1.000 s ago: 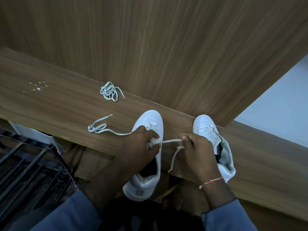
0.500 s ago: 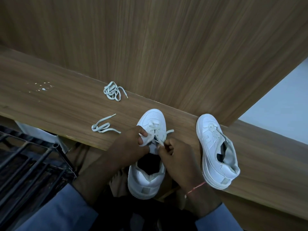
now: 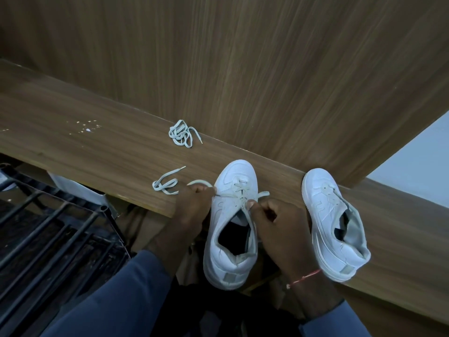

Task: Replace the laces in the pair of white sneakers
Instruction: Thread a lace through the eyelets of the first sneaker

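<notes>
Pinching the lace (image 3: pixel 230 195), left hand (image 3: pixel 192 207) at 9 o'clock and right hand (image 3: pixel 279 222) at 3 o'clock of the sneaker (image 3: pixel 226 261); I judge this evens tension.

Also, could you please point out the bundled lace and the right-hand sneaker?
Bundled lace (image 3: pixel 179 136): head view, middle of the bundle.
Right-hand sneaker (image 3: pixel 317 181): head view, on its toe cap.
</notes>
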